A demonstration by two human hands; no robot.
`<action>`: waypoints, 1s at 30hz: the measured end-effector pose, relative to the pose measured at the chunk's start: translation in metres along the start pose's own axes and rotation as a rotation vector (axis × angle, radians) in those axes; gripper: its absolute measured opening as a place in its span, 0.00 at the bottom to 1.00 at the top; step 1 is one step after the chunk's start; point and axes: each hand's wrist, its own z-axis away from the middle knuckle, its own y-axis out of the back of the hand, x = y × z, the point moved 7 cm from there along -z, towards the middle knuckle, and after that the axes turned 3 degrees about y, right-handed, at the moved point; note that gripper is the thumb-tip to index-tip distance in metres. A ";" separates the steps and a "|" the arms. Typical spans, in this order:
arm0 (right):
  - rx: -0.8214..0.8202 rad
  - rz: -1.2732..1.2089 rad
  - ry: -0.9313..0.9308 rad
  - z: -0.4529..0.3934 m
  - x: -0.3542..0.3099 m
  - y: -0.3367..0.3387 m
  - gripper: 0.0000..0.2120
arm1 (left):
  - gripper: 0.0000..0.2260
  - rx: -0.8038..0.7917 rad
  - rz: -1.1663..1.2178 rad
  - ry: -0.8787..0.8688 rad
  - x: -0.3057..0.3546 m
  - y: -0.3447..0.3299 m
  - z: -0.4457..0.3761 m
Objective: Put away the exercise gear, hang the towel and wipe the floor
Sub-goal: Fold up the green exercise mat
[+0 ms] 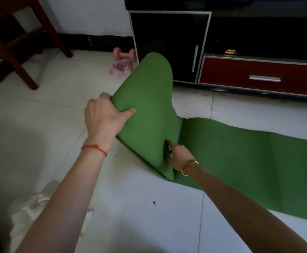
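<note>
Green yoga mat [240,161] on tiled floor [57,115], partly rolled; loose roll raised at its L end, rest flat, running R in front of cabinet [171,46]. L hand [103,117] grips far edge of roll, thumb on top, fingers curled round it. R hand [178,156] at near end of roll, fingers tucked into the fold, pinching mat. Pink dumbbell [123,53] + pink band item [120,67] on floor by wall, just L of cabinet, apart from mat. White cloth [32,212] on floor, lower L. Chair legs [12,52] upper L.
</note>
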 end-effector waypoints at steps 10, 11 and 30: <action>0.515 -0.760 -0.074 0.042 0.013 0.137 0.14 | 0.27 -0.027 -0.419 -0.257 0.121 -0.024 0.042; 0.521 -0.758 -0.083 0.046 0.014 0.147 0.16 | 0.27 -0.026 -0.434 -0.270 0.131 -0.027 0.047; 0.243 -0.416 -0.570 0.151 0.162 0.203 0.30 | 0.36 -0.617 -0.155 -0.915 0.225 -0.167 0.213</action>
